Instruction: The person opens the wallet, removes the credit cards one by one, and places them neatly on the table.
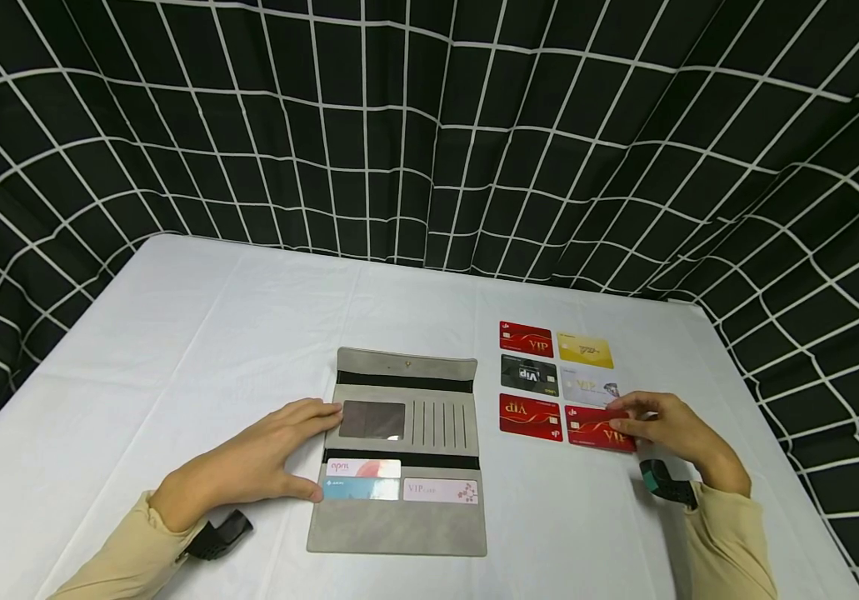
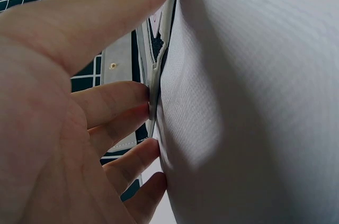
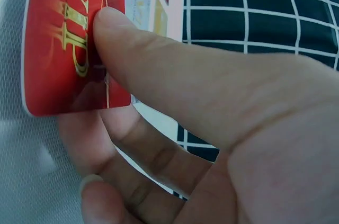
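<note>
A grey card wallet (image 1: 397, 529) lies unfolded in the middle of the table in the head view. My left hand (image 1: 264, 454) rests at its left edge, fingers spread, fingertips and thumb touching the rim. A pink-and-white card (image 1: 350, 467), a blue card (image 1: 350, 488) and a pale pink VIP card (image 1: 436, 491) sit in the lower pockets. To the right, my right hand (image 1: 680, 433) pinches the right end of a red VIP card (image 1: 589, 425). In the right wrist view its thumb lies on the card's (image 3: 53, 83) face and the fingers are beneath.
Beside the held card are two other red cards (image 1: 526, 339) (image 1: 530, 417), a black card (image 1: 530, 375), a gold card (image 1: 585, 350) and a silver card (image 1: 585, 385). White cloth (image 1: 249, 317) covers the table, and a black grid curtain (image 1: 369, 142) stands behind it.
</note>
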`<state>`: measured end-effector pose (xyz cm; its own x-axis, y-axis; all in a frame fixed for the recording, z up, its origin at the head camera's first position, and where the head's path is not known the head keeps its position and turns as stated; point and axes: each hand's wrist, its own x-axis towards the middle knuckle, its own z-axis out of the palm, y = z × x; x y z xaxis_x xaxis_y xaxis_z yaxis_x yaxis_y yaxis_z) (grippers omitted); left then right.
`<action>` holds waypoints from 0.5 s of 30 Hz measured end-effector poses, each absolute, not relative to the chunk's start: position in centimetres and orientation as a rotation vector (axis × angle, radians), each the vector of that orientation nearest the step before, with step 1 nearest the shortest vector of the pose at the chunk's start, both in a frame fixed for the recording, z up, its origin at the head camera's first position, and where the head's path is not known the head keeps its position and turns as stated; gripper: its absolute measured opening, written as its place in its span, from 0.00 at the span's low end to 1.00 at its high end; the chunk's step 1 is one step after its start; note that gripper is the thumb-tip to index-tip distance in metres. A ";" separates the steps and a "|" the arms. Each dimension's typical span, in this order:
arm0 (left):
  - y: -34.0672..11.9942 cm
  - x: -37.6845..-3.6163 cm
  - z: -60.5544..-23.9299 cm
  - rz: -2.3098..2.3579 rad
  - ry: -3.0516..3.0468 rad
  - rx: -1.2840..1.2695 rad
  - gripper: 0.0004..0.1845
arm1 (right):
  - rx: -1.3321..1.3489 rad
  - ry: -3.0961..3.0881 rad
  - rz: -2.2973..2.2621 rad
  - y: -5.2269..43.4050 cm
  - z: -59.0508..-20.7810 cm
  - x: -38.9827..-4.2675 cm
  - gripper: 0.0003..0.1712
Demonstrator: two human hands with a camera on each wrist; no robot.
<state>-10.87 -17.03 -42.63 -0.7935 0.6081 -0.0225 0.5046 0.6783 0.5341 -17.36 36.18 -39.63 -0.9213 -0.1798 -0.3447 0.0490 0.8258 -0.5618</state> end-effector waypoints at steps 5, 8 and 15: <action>-17.1 -10.8 -42.6 0.768 2.693 0.897 0.49 | -0.067 2.641 -0.798 36.1 -39.6 -17.4 0.25; -17.1 -10.9 -42.6 0.769 2.693 0.891 0.49 | -0.082 2.654 -0.792 36.2 -39.5 -17.4 0.25; -17.1 -10.9 -42.7 0.771 2.693 0.895 0.49 | -0.117 2.703 -0.782 36.5 -39.4 -17.4 0.23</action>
<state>-10.90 -17.09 -42.71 -0.7966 0.6039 -0.0246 0.4993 0.6805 0.5362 -17.37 36.45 -39.36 -0.9442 -0.1664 -0.2841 0.0111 0.8464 -0.5325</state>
